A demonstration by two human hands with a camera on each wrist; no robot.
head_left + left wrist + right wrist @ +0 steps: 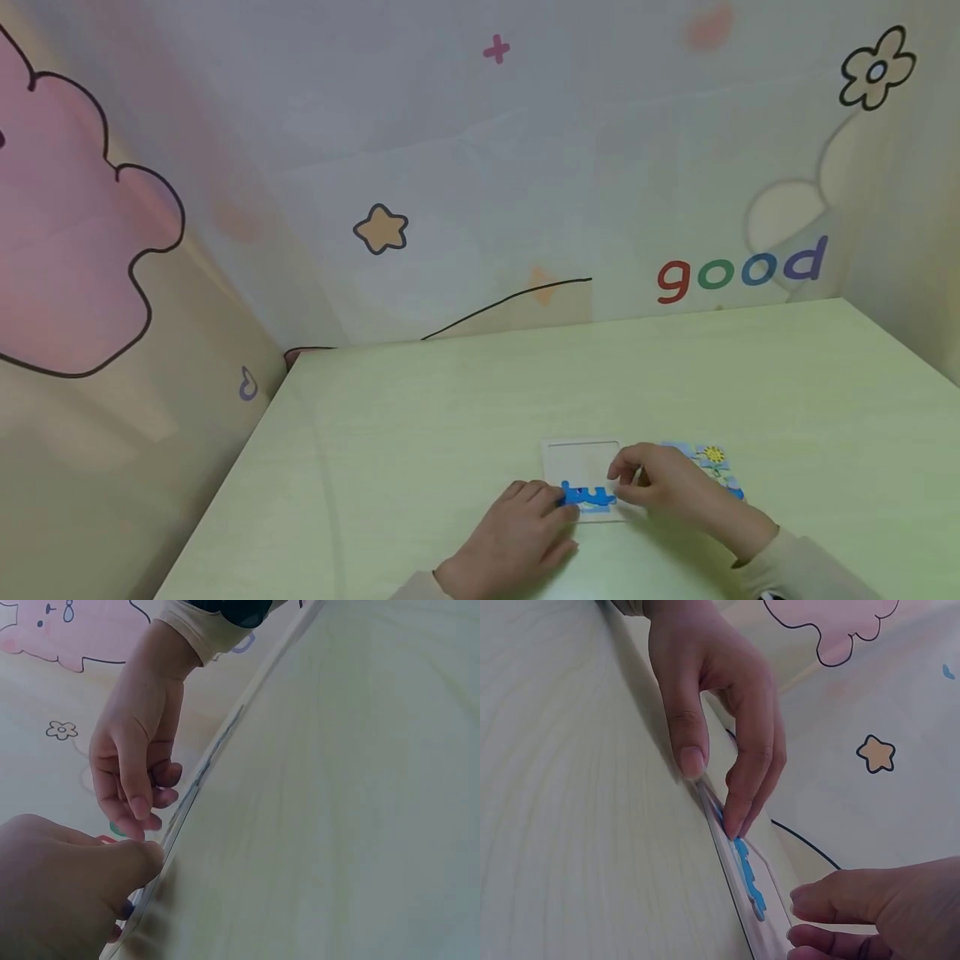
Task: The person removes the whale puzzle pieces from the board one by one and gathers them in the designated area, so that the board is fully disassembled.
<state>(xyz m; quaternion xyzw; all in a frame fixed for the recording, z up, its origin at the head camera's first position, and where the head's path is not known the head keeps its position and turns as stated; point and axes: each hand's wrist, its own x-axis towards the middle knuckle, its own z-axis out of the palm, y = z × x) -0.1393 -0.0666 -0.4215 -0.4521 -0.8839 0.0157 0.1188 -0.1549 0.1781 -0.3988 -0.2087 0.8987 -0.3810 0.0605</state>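
A pale square puzzle tray (581, 461) lies on the table, with blue puzzle pieces (592, 497) along its near part. Fingers of my left hand (525, 525) rest on the left end of the blue pieces. In the right wrist view, that left hand's thumb (691, 759) touches the tray's edge while its fingertips press the blue strip (748, 877). My right hand (663, 483) hovers by the tray's right side, fingers loosely bent, nothing visible between them. The left wrist view shows the right hand (135, 750) beyond the left hand (67, 881); the pieces are mostly hidden there.
Colourful puzzle pieces (714, 457) with a yellow sun lie right of the tray, partly hidden behind the right hand. The pale green table (420, 433) meets a printed cloth backdrop (465, 183) at its far and left edges.
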